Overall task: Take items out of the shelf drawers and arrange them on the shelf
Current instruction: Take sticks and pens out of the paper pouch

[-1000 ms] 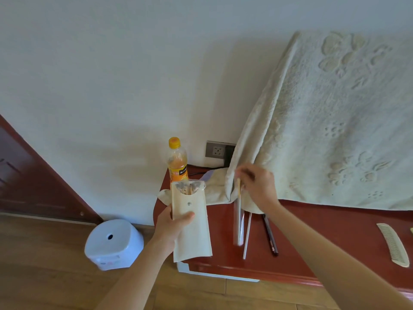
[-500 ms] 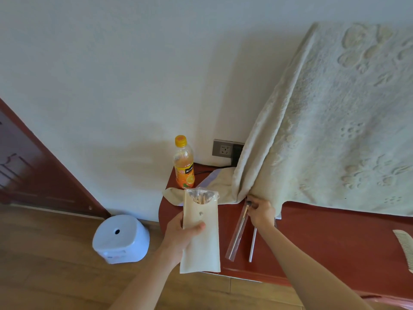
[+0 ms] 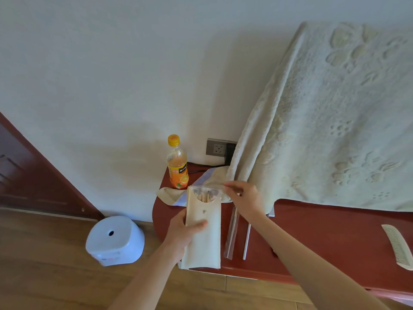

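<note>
1. A plain white wall [image 3: 111,63] fills the upper view, evenly lit, with soft grey shadows low down.
2. A grey wall socket [image 3: 218,148] sits low on it, with a black plug [image 3: 230,153] at its right side.
3. The floor [image 3: 44,276] is warm brown wood planks.
4. A dark red-brown door [image 3: 26,175] stands at the left.
5. A glossy red-brown shelf [image 3: 324,231] runs along the wall at the right. A cream embossed blanket [image 3: 335,119] hangs down onto its top.
6. A pale blue plastic stool [image 3: 115,240] stands on the floor near the shelf's left end.

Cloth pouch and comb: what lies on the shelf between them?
Head view: a clear-wrapped stick and a thin metal rod, side by side near the pouch; the right forearm crosses the rest.
</note>
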`<action>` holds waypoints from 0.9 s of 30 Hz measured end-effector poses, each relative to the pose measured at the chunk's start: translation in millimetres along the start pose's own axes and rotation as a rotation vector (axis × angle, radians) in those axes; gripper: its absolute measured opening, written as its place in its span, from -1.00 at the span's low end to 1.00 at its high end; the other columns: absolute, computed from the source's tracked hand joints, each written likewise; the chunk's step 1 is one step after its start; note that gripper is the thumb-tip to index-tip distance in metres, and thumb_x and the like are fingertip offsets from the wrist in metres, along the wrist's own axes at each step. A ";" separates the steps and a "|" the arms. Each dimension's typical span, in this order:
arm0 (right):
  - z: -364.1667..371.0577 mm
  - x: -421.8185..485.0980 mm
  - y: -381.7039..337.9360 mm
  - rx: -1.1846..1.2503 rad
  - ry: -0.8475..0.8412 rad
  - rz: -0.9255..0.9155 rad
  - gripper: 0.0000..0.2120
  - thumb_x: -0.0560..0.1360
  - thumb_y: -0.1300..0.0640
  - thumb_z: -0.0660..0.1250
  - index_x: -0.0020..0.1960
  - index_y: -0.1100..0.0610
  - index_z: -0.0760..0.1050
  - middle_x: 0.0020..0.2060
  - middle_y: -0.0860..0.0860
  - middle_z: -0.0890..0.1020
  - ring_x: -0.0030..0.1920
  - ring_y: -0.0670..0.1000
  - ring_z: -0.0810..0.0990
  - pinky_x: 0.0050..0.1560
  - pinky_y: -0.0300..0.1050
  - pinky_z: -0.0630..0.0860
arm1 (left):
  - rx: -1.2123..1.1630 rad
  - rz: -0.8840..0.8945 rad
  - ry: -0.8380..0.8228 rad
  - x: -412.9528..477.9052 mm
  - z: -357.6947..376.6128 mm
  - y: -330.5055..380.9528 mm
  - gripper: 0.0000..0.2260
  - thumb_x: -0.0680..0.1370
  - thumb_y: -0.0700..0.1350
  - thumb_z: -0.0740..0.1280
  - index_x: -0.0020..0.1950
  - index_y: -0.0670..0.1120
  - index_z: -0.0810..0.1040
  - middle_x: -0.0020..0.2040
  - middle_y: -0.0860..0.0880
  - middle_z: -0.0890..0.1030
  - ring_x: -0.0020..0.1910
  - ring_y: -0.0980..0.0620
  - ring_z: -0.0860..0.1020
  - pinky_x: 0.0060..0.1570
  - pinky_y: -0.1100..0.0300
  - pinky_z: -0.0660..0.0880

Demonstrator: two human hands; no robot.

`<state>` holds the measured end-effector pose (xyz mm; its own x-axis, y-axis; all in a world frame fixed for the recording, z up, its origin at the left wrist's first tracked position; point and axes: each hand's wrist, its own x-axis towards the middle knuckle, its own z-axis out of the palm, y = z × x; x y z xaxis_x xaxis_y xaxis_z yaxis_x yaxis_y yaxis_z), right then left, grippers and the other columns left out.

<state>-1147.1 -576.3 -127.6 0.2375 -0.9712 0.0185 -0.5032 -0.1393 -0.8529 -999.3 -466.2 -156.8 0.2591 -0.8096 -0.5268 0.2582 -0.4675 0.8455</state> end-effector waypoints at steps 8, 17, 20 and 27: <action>5.8 0.3 -26.4 -0.097 -0.152 -0.327 -0.76 0.36 0.25 0.47 -0.01 0.01 0.67 -0.05 0.05 0.57 -0.07 -0.13 0.50 -0.08 -0.51 0.35 | 0.023 0.018 -0.034 -3.3 2.9 5.2 -0.68 0.35 -0.22 0.52 0.06 -0.09 0.56 -0.05 -0.10 0.68 -0.07 -0.11 0.65 -0.13 0.01 0.57; 5.8 1.8 -14.3 -0.192 -0.127 -0.470 -0.85 0.35 0.22 0.48 -0.10 0.08 0.67 -0.08 -0.01 0.58 -0.10 -0.03 0.57 -0.14 -0.03 0.56 | 0.117 0.048 -0.034 -5.4 -1.7 6.0 -0.55 0.24 -0.09 0.55 0.09 -0.03 0.54 -0.03 -0.06 0.67 -0.04 -0.09 0.64 0.01 -0.09 0.57; 4.0 1.1 -11.7 -0.266 -0.145 -0.536 -0.77 0.36 0.23 0.47 0.00 0.08 0.66 -0.05 0.02 0.59 -0.11 0.01 0.58 -0.21 0.00 0.58 | 0.146 0.052 -0.033 -5.0 -1.6 5.5 -0.64 0.35 -0.17 0.52 0.09 -0.02 0.52 -0.02 -0.04 0.66 -0.03 -0.06 0.63 -0.03 -0.01 0.57; -9.9 9.6 -11.3 -0.359 -0.284 -0.499 -0.89 0.33 0.18 0.50 -0.16 0.15 0.64 -0.17 -0.13 0.44 -0.21 -0.09 0.47 -0.18 0.05 0.55 | 0.135 0.062 -0.081 -8.5 2.9 3.0 -0.64 0.37 -0.27 0.48 0.12 -0.05 0.53 -0.03 -0.04 0.67 -0.07 0.01 0.65 -0.20 0.19 0.55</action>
<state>-1147.3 -586.0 -112.7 0.6973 -0.6923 0.1857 -0.5095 -0.6610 -0.5509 -1003.4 -461.8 -149.5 0.1933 -0.8616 -0.4693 0.1150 -0.4551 0.8830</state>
